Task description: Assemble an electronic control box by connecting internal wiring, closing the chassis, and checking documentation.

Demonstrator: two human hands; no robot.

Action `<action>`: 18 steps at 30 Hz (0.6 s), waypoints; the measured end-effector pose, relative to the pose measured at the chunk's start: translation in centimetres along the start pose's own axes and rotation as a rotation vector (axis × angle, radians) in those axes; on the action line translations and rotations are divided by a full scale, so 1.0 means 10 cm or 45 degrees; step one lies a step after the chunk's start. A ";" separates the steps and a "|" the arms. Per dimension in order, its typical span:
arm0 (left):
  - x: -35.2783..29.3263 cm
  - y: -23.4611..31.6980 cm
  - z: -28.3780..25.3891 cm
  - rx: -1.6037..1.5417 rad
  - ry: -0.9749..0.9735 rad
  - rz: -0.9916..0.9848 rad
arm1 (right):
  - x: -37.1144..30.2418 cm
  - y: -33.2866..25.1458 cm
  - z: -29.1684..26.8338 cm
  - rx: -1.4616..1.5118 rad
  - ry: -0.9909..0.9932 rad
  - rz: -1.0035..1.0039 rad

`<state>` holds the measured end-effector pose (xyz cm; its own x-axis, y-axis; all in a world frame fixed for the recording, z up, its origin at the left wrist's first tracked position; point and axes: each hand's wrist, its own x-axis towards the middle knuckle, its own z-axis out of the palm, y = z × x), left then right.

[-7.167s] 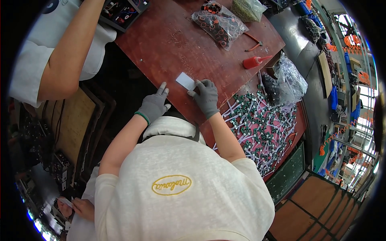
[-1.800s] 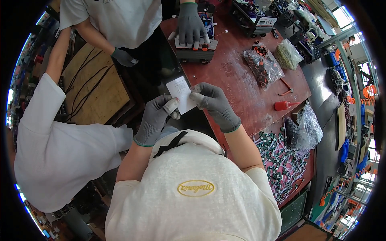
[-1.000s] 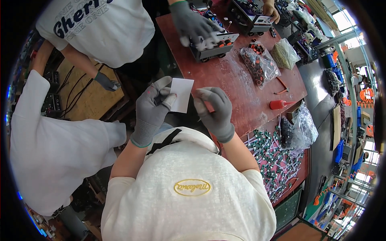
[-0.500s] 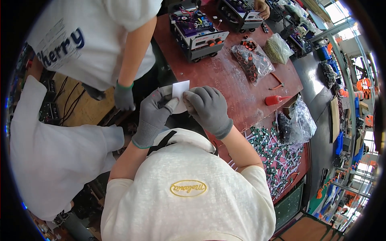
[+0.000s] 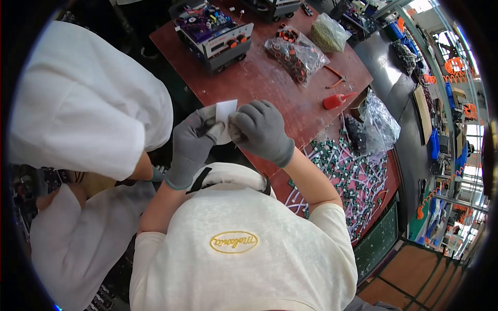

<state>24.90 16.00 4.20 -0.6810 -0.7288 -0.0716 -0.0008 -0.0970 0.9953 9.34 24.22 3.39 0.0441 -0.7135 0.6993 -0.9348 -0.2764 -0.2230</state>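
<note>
Grey work gloves cover both my hands, which meet just beyond my chest. My left hand [image 5: 193,144] pinches a small white slip [image 5: 226,111], paper or thin card, between thumb and fingers. At the slip's right edge, my right hand [image 5: 263,130] has its fingers curled closed, thumb and fingertips pressed against it. Below the fingers a rounded white part of the same piece, or a second one, shows; I cannot tell which. Whether anything small sits between the right fingertips is hidden.
A red-topped table [image 5: 202,85] bears an open electronic unit [image 5: 212,39], a bag of black and orange rings [image 5: 298,54], orange-handled pliers [image 5: 336,78], a red squeeze bottle [image 5: 334,101] and a heap of small wired green parts [image 5: 347,181]. A co-worker in white [image 5: 93,98] stands close left.
My view has shifted, so the table's things sit further left and higher. The co-worker at left has bent over closer. Both my hands keep their grip on the white slip.
</note>
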 end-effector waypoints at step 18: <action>0.03 -0.05 0.12 0.062 0.113 -0.002 | -0.11 0.13 -0.01 -0.051 -0.091 -0.040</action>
<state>23.85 16.61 3.73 -0.6134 -0.7861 -0.0763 -0.0389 -0.0664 0.9970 7.99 24.69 2.42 0.0971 -0.7494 0.6550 -0.9460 -0.2741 -0.1733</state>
